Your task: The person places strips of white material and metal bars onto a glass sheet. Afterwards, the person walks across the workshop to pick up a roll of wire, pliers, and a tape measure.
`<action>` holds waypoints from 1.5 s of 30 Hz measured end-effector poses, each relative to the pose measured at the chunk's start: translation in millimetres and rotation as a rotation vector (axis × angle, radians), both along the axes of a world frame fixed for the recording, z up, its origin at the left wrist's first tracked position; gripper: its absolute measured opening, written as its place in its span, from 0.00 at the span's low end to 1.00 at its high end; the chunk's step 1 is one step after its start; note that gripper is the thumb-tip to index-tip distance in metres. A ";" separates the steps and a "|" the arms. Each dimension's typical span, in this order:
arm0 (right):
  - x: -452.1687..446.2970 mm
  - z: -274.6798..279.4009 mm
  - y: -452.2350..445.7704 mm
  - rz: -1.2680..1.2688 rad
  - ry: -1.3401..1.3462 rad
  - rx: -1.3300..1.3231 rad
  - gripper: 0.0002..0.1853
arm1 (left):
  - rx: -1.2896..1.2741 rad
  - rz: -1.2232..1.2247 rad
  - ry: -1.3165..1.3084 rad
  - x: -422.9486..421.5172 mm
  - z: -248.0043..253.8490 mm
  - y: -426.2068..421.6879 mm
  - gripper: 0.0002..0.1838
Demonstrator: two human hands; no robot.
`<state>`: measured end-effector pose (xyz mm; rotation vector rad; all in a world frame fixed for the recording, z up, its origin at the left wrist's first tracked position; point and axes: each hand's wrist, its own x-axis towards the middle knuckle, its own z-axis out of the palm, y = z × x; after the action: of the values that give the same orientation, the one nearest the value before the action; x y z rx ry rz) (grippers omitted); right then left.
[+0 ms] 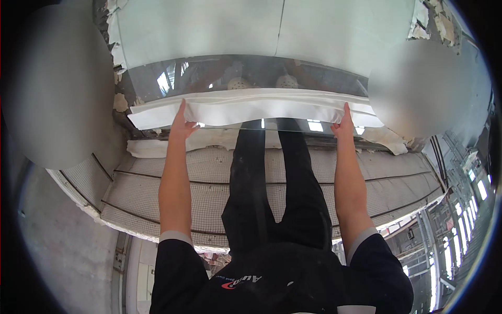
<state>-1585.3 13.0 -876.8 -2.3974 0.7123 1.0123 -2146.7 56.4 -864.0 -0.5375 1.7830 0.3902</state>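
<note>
A long white folded sheet, paper-like or cloth-like, stretches from left to right in front of me, with several creased layers along its upper edge. Beneath it lies a smooth glass panel, which shows reflections of windows and of shoes. My left hand grips the sheet's near edge towards its left end, thumb pointing inward. Towards the right end, my right hand grips the same edge in a like way. Between the two hands the near edge sags in a slight wave. The fingertips under the sheet are hidden.
Past the glass spreads a pale greenish-white surface with a thin dark line. Ragged white material hangs along the near ledge. Below is a mesh-covered panel with dark rods. Blurred grey patches hide both sides.
</note>
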 end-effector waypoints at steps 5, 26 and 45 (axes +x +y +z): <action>28.8 -12.5 -24.1 -0.038 -0.035 0.158 0.41 | 0.047 -0.095 -0.151 -4.2 -22.0 -14.4 0.32; 7.4 54.2 137.9 0.034 -0.373 0.475 0.61 | 0.527 -0.071 0.262 12.7 46.5 145.4 0.31; 60.2 -25.5 144.6 0.362 0.107 0.332 0.24 | 0.422 -0.115 0.488 27.9 -11.0 199.8 0.28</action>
<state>-1525.1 157.6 -902.3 -2.2297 0.1229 1.2950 -2118.9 256.2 -875.0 -0.0362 2.1014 0.8472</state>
